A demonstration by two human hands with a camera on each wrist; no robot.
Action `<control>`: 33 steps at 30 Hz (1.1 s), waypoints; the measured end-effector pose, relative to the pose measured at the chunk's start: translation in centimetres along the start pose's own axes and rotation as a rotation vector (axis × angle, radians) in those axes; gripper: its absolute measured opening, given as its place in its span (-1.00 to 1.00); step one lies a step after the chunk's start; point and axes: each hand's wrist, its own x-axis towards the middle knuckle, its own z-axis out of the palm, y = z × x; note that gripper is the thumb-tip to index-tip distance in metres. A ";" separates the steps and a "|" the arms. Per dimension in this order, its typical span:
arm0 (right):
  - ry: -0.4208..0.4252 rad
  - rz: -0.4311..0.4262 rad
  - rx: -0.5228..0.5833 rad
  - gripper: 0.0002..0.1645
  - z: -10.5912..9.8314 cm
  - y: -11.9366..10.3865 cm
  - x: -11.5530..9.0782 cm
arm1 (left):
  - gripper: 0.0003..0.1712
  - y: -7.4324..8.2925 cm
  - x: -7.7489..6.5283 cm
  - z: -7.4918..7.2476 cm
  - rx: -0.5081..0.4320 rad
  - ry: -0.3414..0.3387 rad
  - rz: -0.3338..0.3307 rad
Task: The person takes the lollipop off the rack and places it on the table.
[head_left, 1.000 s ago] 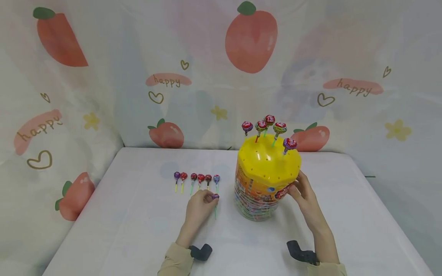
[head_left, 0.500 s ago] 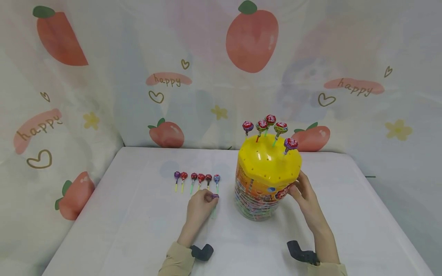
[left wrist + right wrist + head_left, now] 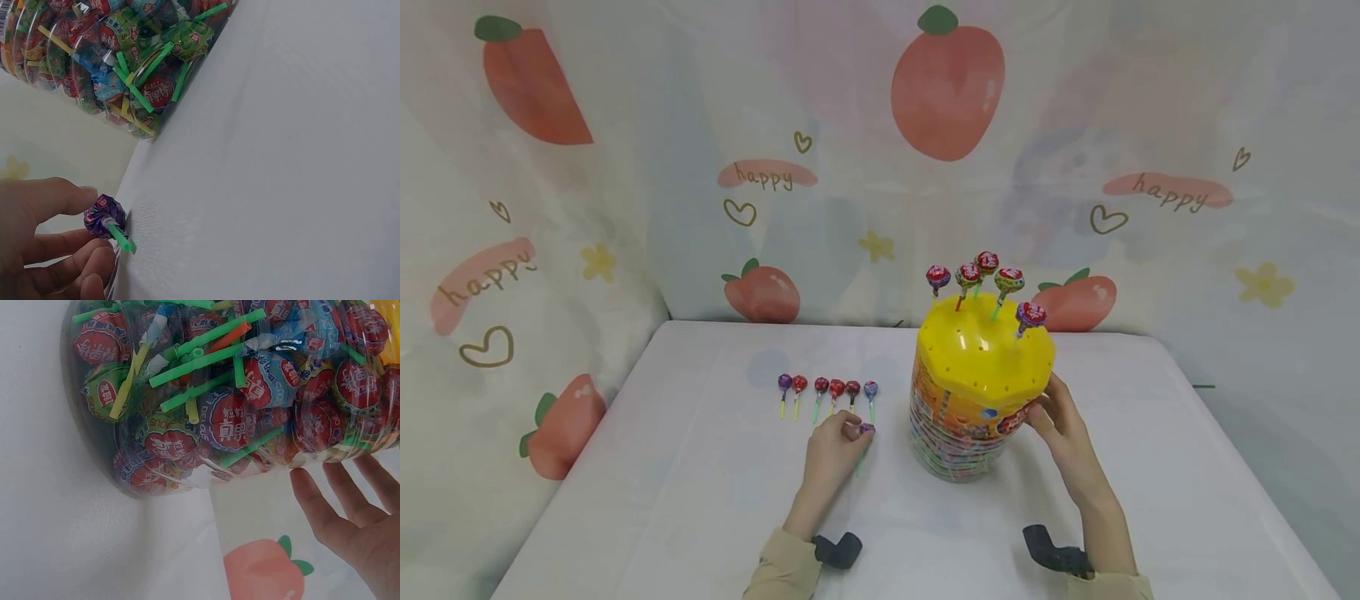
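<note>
My left hand point(image 3: 833, 450) pinches a purple-wrapped lollipop point(image 3: 104, 215) by its head, between thumb and fingers. Its green stick point(image 3: 120, 238) points toward the near side, low over the white table. To the right, a tall clear jar point(image 3: 951, 458) full of wrapped lollipops stands under a yellow lid point(image 3: 981, 354) with small holes. Several lollipops are stuck upright in that lid, toward its back and right. My right hand point(image 3: 1066, 437) rests against the jar's right side; in the right wrist view its fingers point(image 3: 315, 506) are extended, with the tips at the plastic.
Beyond my left hand, several lollipops lie in a row, among them a purple one point(image 3: 785, 382), a red one point(image 3: 799, 383) and a blue one point(image 3: 871, 388). A printed fabric backdrop point(image 3: 842, 100) rises behind the white table point(image 3: 700, 467).
The held lollipop's stick has swung slightly, its lower end shifting left. My left hand otherwise stays almost in place. The jar and my right hand have not visibly moved.
</note>
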 end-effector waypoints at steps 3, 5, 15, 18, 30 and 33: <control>0.005 0.002 -0.014 -0.32 0.0 0.0 -0.1 | -0.73 0.2 -0.1 -0.1 -0.002 -0.015 -0.009; 0.006 0.003 -0.014 -0.32 -0.1 0.1 -0.1 | -0.73 0.4 -0.3 -0.2 -0.001 -0.012 -0.002; 0.010 0.016 -0.025 -0.31 -0.2 0.0 -0.2 | -0.70 2.6 -0.6 -1.2 -0.018 0.006 0.023; 0.010 0.018 -0.038 -0.31 -0.3 0.0 -0.2 | -0.70 3.7 -0.9 -1.8 -0.055 0.019 0.068; 0.001 0.002 0.003 -0.32 -0.2 0.1 -0.1 | -0.72 7.7 -2.7 -3.4 -0.179 0.069 0.308; 0.000 0.004 0.012 -0.31 -0.1 0.1 0.0 | -0.70 8.7 -3.0 -3.7 -0.180 0.086 0.365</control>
